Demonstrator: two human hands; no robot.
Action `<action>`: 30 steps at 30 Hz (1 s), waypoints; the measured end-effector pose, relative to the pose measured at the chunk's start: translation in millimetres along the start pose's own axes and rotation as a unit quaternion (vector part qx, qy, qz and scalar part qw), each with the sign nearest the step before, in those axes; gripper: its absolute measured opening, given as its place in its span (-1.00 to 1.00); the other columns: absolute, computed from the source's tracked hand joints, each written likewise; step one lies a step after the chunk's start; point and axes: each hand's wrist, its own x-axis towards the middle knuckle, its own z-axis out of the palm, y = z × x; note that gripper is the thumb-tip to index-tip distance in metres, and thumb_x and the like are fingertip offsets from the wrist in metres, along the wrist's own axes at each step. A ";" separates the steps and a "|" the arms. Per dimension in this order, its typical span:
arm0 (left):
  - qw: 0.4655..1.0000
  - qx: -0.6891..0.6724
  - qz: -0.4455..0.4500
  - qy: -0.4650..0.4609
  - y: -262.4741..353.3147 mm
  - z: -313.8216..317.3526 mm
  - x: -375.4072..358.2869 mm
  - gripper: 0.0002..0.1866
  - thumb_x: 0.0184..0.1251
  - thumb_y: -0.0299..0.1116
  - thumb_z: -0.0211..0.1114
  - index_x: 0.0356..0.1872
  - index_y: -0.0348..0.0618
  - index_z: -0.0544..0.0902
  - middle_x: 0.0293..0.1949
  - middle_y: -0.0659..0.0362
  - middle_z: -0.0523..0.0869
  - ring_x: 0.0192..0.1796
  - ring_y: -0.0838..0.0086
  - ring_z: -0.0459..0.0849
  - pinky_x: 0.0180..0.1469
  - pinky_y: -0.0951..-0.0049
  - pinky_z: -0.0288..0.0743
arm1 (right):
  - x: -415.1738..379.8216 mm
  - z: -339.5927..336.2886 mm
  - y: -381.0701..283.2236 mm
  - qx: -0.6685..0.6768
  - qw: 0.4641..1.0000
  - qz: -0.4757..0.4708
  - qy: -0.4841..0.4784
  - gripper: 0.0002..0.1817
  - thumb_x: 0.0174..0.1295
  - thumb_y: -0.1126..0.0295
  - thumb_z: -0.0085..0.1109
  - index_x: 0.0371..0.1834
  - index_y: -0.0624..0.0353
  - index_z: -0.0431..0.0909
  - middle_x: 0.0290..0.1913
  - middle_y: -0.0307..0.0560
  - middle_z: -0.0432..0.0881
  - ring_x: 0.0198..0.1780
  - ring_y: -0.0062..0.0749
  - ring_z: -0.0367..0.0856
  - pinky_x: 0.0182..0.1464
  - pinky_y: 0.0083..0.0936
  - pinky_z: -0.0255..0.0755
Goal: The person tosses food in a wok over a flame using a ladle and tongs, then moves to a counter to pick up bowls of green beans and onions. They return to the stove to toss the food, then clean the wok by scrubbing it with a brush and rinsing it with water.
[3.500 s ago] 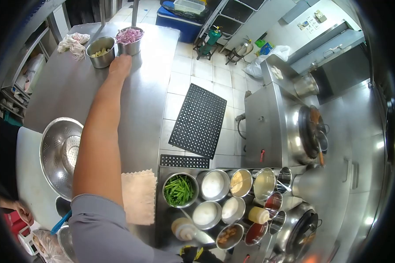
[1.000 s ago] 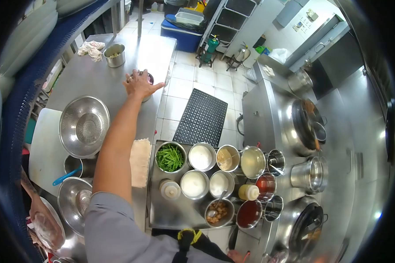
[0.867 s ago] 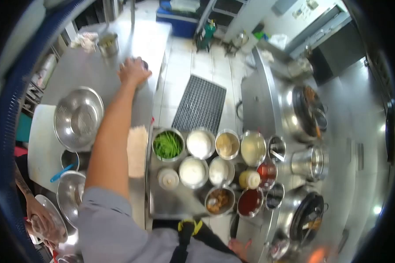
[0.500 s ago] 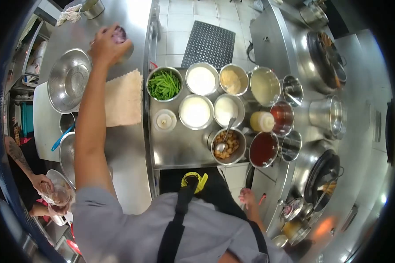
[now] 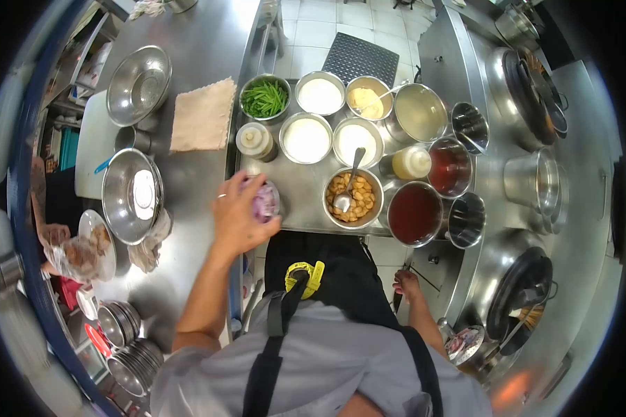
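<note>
My left hand [image 5: 238, 219] is closed around a container of chopped red onion [image 5: 265, 203], held over the left side of the steel counter edge. Just beyond it stands a squeeze bottle with a pale lid [image 5: 255, 142]. My right hand [image 5: 406, 285] hangs low at my right side, its fingers loosely bent and apart, close to a dark handle-like bar. No object shows in it. To the right of the onion, a steel pot of browned cubes [image 5: 362, 207] has a spoon [image 5: 351, 184] resting in it.
Pots of cut green vegetable [image 5: 265, 98], white contents [image 5: 307, 138] and red liquid [image 5: 415, 215] crowd the counter. A folded cloth [image 5: 202, 117] and steel bowls [image 5: 131, 197] lie left. Another person's hand [image 5: 55, 236] is at far left. Woks [image 5: 522, 292] line the right.
My left hand has come back from the far left table towards me with the onion container. The view has shifted. My right hand still hangs at my side.
</note>
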 end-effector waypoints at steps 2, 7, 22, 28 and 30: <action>0.999 0.036 -0.002 0.004 22.2 35.0 1.2 -0.13 -0.27 -0.08 0.51 0.29 0.09 0.49 0.30 -0.04 0.37 0.33 -0.07 0.31 0.26 -0.10 0.24 | 6.4 -11.4 -2.6 -0.013 1.000 -0.007 -0.002 -0.70 0.35 0.21 0.07 0.07 0.05 0.53 -0.30 -0.25 0.62 -0.45 -0.48 0.60 -0.40 -0.47 0.49; 0.998 0.037 0.038 0.021 37.9 98.2 3.6 -0.04 -0.28 -0.05 0.52 0.37 0.15 0.40 0.38 -0.08 0.27 0.37 -0.14 0.21 0.26 -0.19 0.15 | 22.8 -44.6 8.3 0.003 1.000 -0.029 0.006 -0.69 0.39 0.19 0.03 0.10 0.05 0.51 -0.21 -0.17 0.64 -0.43 -0.42 0.62 -0.37 -0.44 0.52; 0.945 0.011 0.202 0.255 -65.8 -97.1 180.6 -0.63 0.09 -0.29 0.34 -0.03 -0.10 0.61 -0.04 0.00 0.65 0.02 0.08 0.59 0.07 0.08 0.43 | 2.1 -52.2 70.2 -0.473 0.813 -0.339 -0.032 -0.74 0.32 0.20 0.02 -0.15 0.09 0.61 -0.30 0.02 0.63 -0.28 -0.06 0.63 -0.23 -0.19 0.53; 0.967 0.048 0.050 0.245 -174.0 -74.6 439.0 -0.49 0.15 -0.23 0.26 0.14 -0.17 0.48 0.10 -0.05 0.58 0.14 0.01 0.56 0.15 -0.02 0.45 | -48.3 -30.5 72.0 -0.392 0.875 -0.281 -0.038 -0.79 0.31 0.21 -0.07 -0.17 -0.01 0.52 -0.38 -0.15 0.52 -0.32 -0.25 0.54 -0.29 -0.25 0.49; 0.975 0.090 0.002 0.205 -191.2 -74.6 496.0 -0.40 0.16 -0.22 0.24 0.25 -0.17 0.39 0.22 -0.07 0.50 0.20 0.01 0.53 0.20 0.00 0.44 | -73.4 -22.6 75.7 -0.315 0.930 -0.188 -0.023 -0.80 0.31 0.21 -0.08 -0.15 -0.02 0.50 -0.38 -0.16 0.51 -0.34 -0.27 0.53 -0.32 -0.26 0.48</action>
